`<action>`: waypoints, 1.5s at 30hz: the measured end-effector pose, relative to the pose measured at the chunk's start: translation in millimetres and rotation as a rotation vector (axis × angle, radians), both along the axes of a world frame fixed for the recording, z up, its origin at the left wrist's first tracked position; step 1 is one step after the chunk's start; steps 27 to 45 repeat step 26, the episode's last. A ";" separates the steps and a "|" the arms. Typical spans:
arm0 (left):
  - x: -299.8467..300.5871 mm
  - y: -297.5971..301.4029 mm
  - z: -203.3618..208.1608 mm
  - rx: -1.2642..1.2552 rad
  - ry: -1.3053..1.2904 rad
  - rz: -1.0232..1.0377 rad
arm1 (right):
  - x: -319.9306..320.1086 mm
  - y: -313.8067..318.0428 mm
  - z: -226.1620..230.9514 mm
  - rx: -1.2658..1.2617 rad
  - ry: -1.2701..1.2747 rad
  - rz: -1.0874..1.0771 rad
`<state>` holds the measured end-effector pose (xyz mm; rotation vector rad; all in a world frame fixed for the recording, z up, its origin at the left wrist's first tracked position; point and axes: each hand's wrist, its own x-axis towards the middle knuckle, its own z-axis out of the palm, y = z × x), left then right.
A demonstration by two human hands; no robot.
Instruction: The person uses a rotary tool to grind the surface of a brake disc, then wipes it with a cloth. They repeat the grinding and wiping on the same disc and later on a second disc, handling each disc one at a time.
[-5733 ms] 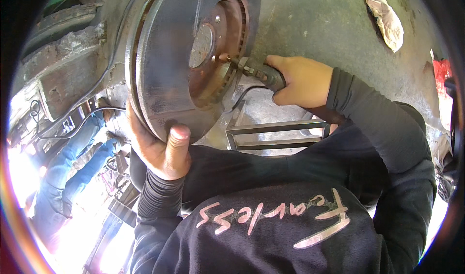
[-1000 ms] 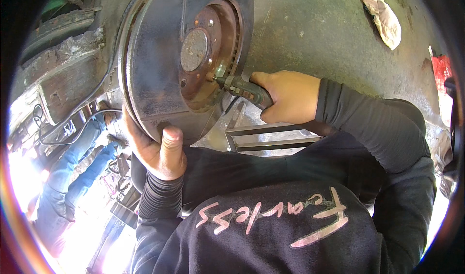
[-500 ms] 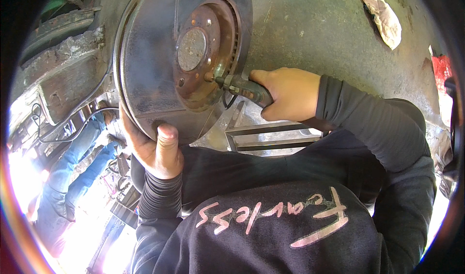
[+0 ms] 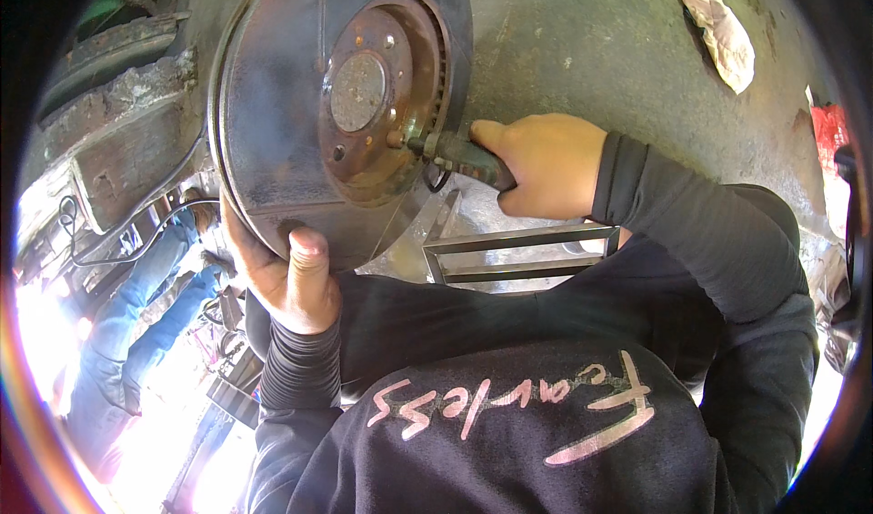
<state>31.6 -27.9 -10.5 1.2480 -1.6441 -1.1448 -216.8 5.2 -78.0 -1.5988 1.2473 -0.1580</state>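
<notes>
A large brake disc [image 4: 273, 132] with a rusty raised hub stands tilted in front of me. My left hand [image 4: 291, 273] grips its near lower edge, thumb on the face and fingers behind the rim. In my right hand [image 4: 550, 164] is a slim dark die grinder [image 4: 468, 158], with the fingers wrapped round its body. A small round brownish bit [image 4: 396, 139] on the tool's tip is at the inner wall of the hub, near the bolt holes; whether it touches is hard to tell. The underside of the disc is hidden.
A metal frame [image 4: 518, 255] stands below the grinder, by my legs. At far left are a concrete block [image 4: 136, 164], a dark cable [image 4: 136, 258] and another person's blue-trousered legs [image 4: 150, 323]. A pale cloth [image 4: 718, 32] lies on the floor at far right, near a red-and-white bag [image 4: 827, 141].
The disc and my left hand have shifted slightly up and left. My right hand has tilted a little with the grinder, whose tip stays by the hub.
</notes>
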 end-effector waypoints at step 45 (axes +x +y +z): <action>0.9 -1.4 -1.6 -0.011 -0.010 0.024 | 4.0 0.2 1.9 -0.001 0.009 0.031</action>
